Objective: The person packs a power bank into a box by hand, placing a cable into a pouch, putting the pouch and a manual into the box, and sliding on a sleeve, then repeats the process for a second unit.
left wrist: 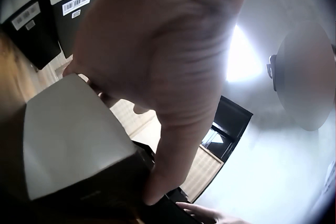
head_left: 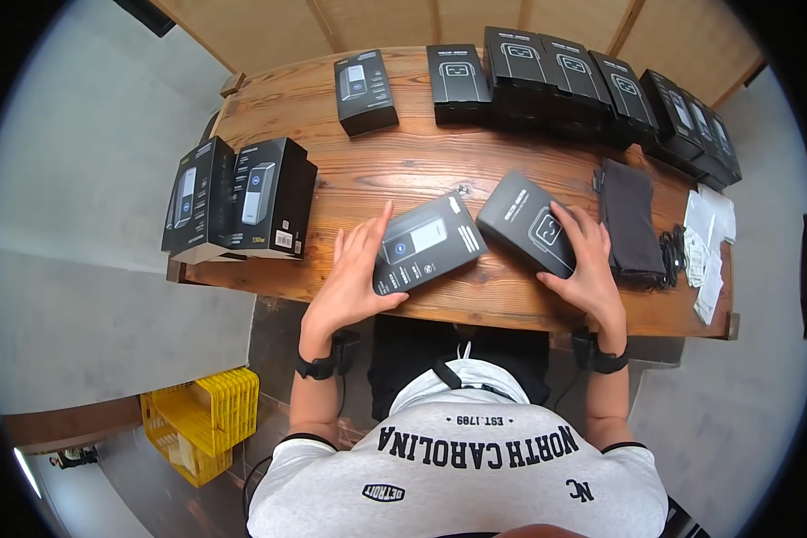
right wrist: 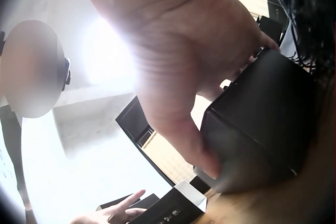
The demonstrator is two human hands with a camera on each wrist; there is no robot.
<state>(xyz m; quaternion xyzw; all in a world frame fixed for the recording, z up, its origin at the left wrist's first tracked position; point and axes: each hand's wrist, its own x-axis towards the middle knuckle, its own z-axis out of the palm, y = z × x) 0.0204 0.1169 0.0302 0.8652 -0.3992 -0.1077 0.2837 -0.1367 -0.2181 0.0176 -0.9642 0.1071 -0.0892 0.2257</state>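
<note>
Two black boxes lie tilted toward each other near the table's front edge. The left hand [head_left: 354, 273] grips the left box [head_left: 430, 242], printed with a silver device, thumb on the near side and fingers at its left end. The right hand [head_left: 590, 264] holds the right box [head_left: 522, 215], which has a line-drawn square icon, between thumb and fingers. In the left wrist view, the left hand [left wrist: 157, 61] spans a box with a pale end [left wrist: 79, 134]. In the right wrist view, the right hand [right wrist: 184, 66] holds a dark box [right wrist: 262, 113].
Several black boxes [head_left: 572, 76] line the table's back right, and one box [head_left: 365, 90] stands at back left. Two boxes [head_left: 264, 193] are at the left edge. Dark folded cloth [head_left: 630, 220], cables [head_left: 672, 255] and white papers [head_left: 708, 242] lie right. Yellow crates [head_left: 215, 412] sit on the floor.
</note>
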